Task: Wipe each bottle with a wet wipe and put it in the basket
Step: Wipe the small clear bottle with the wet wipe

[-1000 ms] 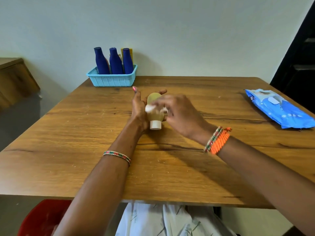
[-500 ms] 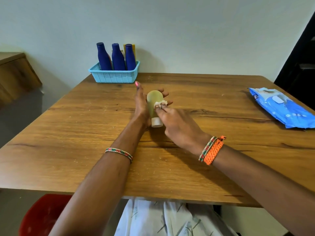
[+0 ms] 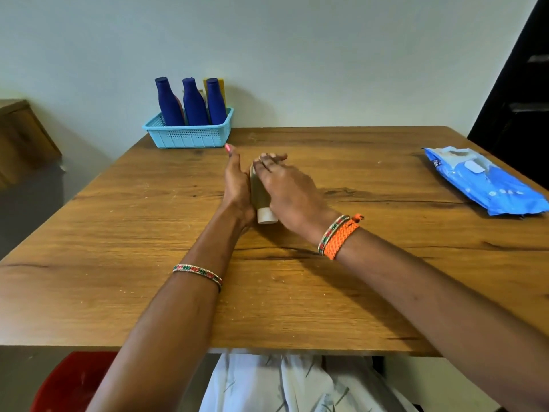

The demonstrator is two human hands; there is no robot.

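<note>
Mid-table [image 3: 148, 233]: hands [image 3: 267, 188] sandwich bottle [image 3: 261, 200] | basket [image 3: 190, 136] at far edge

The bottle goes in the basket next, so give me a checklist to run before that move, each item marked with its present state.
1. Left hand holds the olive bottle: ok, it lies against the bottle's side.
2. Right hand is off the bottle: not ok, it lies over the top.
3. Wiping is finished: cannot tell; the wipe is hidden under the right hand.
4. White cap is on: ok.
5. Basket has room: cannot tell; three blue bottles and something yellow behind them fill most of what shows.
6. Path across the table to the basket: ok, nothing lies between.
</note>
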